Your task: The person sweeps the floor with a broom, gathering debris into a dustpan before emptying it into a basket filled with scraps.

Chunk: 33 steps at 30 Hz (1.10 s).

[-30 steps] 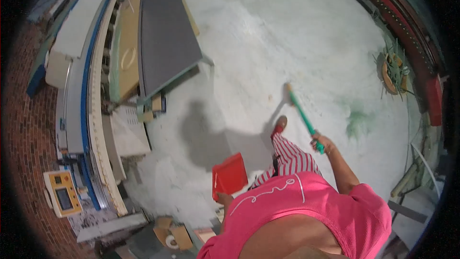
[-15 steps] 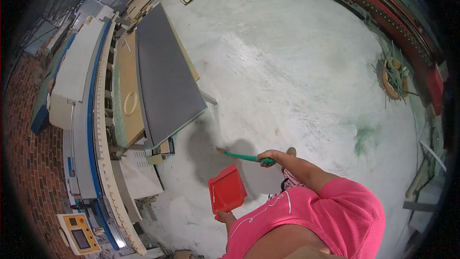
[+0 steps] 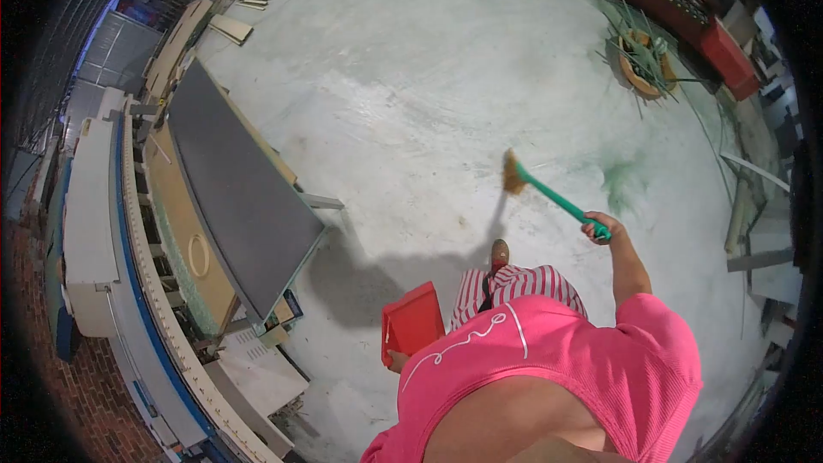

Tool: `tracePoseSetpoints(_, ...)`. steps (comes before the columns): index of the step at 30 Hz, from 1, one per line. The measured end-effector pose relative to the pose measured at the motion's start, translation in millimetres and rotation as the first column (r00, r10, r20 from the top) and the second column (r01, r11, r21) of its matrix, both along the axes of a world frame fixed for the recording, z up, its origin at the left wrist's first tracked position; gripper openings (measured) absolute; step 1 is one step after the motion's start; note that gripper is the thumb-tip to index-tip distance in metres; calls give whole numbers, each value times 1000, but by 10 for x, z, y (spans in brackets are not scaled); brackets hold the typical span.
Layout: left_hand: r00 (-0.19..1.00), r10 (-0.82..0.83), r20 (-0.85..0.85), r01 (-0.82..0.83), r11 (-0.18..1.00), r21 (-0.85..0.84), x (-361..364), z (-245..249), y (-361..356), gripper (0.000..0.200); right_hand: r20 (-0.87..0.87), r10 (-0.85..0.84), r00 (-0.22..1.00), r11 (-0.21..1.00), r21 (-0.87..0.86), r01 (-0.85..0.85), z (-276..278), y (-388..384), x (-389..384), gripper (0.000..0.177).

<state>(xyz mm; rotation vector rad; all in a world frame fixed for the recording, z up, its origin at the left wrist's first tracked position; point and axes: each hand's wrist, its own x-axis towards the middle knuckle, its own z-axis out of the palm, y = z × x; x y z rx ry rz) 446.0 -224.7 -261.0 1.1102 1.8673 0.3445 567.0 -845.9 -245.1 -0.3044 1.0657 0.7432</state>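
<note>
Nearby, a dark panel (image 3: 240, 193) juts out — left fingers (image 3: 397, 361) grip the dustpan (image 3: 415, 319), right fingers (image 3: 591, 228) the brush (image 3: 553, 195).

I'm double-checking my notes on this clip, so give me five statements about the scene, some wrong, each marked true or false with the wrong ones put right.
1. The left hand holds a red dustpan. True.
2. The right hand grips a brush by its bristles. False: it grips the green handle.
3. The person wears striped trousers. True.
4. The brush and the dustpan are touching. False: they are apart.
5. The person's top is plain green. False: it is pink, with a white squiggle on it.
</note>
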Motion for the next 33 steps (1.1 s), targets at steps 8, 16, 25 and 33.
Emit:
tracePoseSetpoints(8, 918, -199, 343, 212, 977, -1, 1225, 11, -134, 45, 63, -179, 982, 869, -458, 188, 169, -249, -39, 21)
tracePoseSetpoints(16, 895, -354, 270, 367, 930, 4, 2599, 158, -371, 38, 144, 37, 989, 961, -278, 4, 24, 650, 565, 14)
tracePoseSetpoints(25, 892, -370, 258, 381, 925, 8, 3889, 398, -427, 41, 209, 329, 921, 924, 128, -360, 175, 1809, 2092, 16)
tracePoseSetpoints(33, 795, -583, 170, 568, 813, 132, 4781, -164, -178, 40, 371, 460, 806, 867, 5, -498, -432, 2011, 2446, 18)
